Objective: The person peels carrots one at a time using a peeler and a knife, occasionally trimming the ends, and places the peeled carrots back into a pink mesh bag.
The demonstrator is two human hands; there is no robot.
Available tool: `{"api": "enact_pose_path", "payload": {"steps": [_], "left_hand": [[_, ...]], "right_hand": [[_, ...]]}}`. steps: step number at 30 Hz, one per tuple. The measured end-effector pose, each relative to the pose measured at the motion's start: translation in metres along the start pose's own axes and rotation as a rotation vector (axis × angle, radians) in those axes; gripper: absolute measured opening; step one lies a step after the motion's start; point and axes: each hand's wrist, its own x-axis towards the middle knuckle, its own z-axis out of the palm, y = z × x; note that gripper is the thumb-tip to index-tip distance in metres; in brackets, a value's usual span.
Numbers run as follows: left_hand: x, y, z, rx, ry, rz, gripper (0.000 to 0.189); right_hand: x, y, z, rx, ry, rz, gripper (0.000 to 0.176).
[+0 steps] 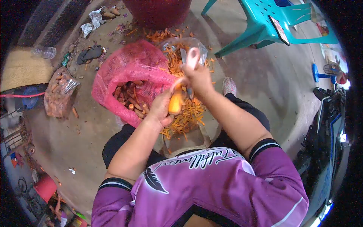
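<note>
My left hand (162, 107) is wrapped round an orange carrot (176, 103), its blunt end towards me. Just above it, my right hand (197, 77) grips a peeler by its pale handle (193, 56), which sticks up past the fingers; motion blurs its working end by the carrot. Below both hands lies a heap of orange peelings (189, 119). To the left of my left hand, a pink mesh sack (107, 81) gapes open, with several unpeeled carrots (132, 100) inside. A clear plastic bag (202, 53) lies beyond my hands among more peelings.
A green plastic chair (261, 26) with a phone-like flat item (279, 30) stands front right. A dark red tub (157, 13) is straight ahead. At left are a filled plastic bag (58, 92), a dark sandal (89, 55) and a bottle (44, 52). A motorbike (325, 125) stands at right.
</note>
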Motion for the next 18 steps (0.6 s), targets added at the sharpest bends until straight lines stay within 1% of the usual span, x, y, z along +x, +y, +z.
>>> {"api": "enact_pose_path", "payload": {"steps": [1,3,5,6,9,11,12,14,15,16,17,18], "left_hand": [[-0.004,0.000,0.008,0.056,0.033,-0.008,0.029],[-0.001,-0.003,0.002,0.025,-0.041,-0.039,0.031],[0.000,0.001,0.000,-0.037,-0.080,-0.049,0.030],[0.001,0.003,0.002,-0.037,-0.025,-0.014,0.031],[-0.004,0.008,0.012,-0.042,0.127,0.073,0.032],[-0.008,0.008,0.020,-0.049,0.207,0.098,0.031],[-0.005,0.006,0.014,-0.054,0.187,0.090,0.030],[0.003,0.000,-0.002,-0.068,0.143,0.074,0.030],[0.001,0.000,0.003,-0.064,0.146,0.077,0.028],[-0.001,0.001,0.012,-0.060,0.150,0.080,0.026],[-0.002,0.000,0.017,-0.057,0.154,0.083,0.025],[0.006,-0.006,0.008,0.090,0.092,0.113,0.026]], "right_hand": [[0.011,-0.006,-0.009,-0.014,0.091,0.017,0.023],[0.029,-0.006,-0.018,0.082,0.260,-0.068,0.023],[0.028,-0.005,-0.018,0.206,0.245,-0.036,0.022],[0.027,-0.007,-0.015,0.265,0.233,-0.020,0.022],[-0.007,-0.023,0.001,0.153,-0.001,0.080,0.021],[-0.022,-0.017,0.007,0.096,-0.106,0.133,0.021],[-0.031,-0.019,0.009,0.129,-0.181,0.122,0.021],[-0.038,-0.015,0.014,0.163,-0.192,0.112,0.021],[-0.038,-0.012,0.015,0.179,-0.197,0.108,0.022],[-0.027,-0.003,0.010,0.072,-0.172,0.093,0.023],[-0.015,0.002,0.005,0.046,-0.097,0.050,0.023],[-0.004,0.002,0.000,0.021,-0.021,0.007,0.023]]}}
